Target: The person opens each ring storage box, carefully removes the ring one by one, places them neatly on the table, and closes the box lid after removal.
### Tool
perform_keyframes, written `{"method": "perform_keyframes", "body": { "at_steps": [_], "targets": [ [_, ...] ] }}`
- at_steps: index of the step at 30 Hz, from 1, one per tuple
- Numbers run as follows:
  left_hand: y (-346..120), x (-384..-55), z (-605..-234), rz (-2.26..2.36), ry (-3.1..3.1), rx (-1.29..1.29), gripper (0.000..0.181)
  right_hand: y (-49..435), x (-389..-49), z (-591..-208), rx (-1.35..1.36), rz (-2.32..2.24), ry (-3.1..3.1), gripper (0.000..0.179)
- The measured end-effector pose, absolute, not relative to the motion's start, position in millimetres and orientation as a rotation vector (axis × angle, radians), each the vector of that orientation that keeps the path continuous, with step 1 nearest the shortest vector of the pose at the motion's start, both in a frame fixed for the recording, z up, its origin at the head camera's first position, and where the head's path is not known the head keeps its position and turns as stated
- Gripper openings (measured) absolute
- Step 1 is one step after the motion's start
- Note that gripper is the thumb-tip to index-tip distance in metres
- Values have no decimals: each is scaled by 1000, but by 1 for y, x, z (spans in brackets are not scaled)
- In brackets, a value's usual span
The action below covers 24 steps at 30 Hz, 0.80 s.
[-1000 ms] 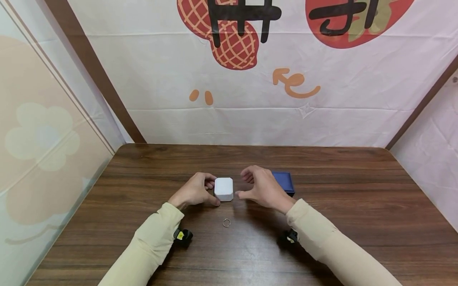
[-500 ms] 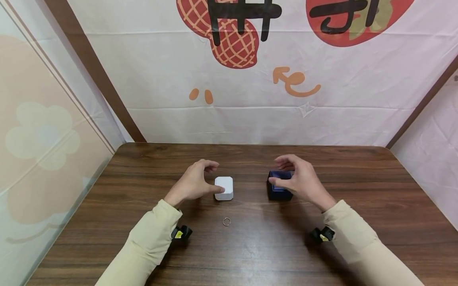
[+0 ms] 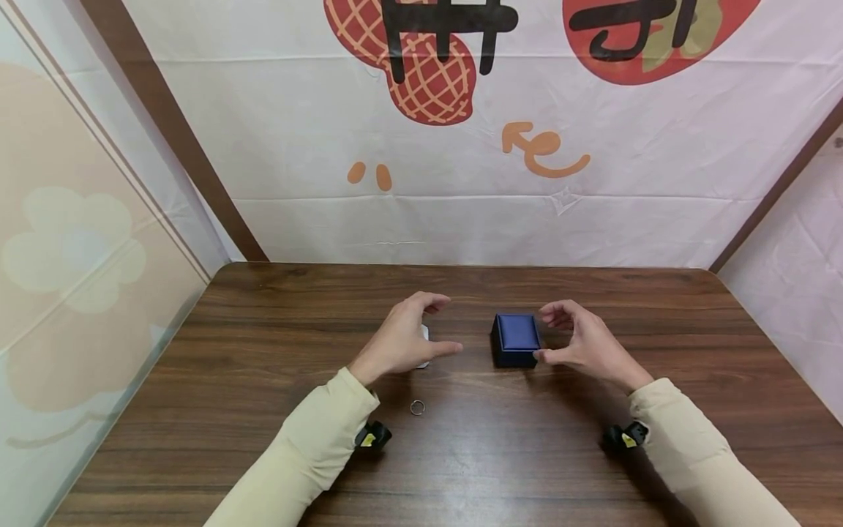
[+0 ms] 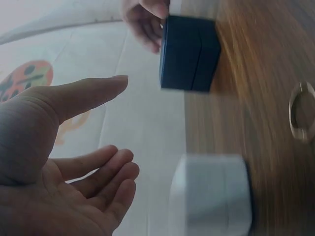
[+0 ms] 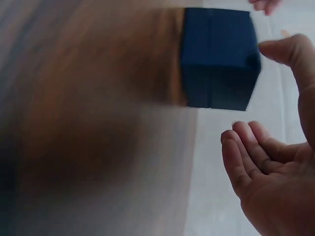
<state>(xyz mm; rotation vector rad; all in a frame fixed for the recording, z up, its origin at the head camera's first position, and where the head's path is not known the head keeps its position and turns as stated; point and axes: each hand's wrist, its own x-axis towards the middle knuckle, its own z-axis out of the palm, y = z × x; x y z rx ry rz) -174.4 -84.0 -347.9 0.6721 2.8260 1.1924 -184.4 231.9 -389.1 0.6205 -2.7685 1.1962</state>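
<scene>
My left hand (image 3: 403, 337) hovers over the small white ring box (image 4: 211, 196), which it mostly hides in the head view. Its thumb and fingers are spread apart with nothing between them, facing the blue box. At the right side of the dark blue ring box (image 3: 516, 335) is my right hand (image 3: 588, 345), thumb tip right at the near corner and fingers loosely bent. Both boxes stand closed on the table, a seam showing on each in the wrist views. A thin metal ring (image 3: 418, 408) lies nearer to me, in front of the white box.
Everything stands on a dark wood-grain table (image 3: 263, 439). A white printed cloth (image 3: 296, 146) hangs behind its far edge, and another panel stands at the left. Each wrist carries a small black camera, such as the left wrist camera (image 3: 373, 436).
My right hand has moved right, away from the white box, past the blue box to its right side. My left hand has lifted off the white box and shifted right over it.
</scene>
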Motion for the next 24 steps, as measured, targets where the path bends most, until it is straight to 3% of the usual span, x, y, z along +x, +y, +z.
{"method": "perform_keyframes", "body": {
  "at_steps": [24],
  "targets": [
    [-31, -181, -370, 1181, 2728, 661, 73, 236, -208, -407, 882, 1079, -2925, 65]
  ]
}}
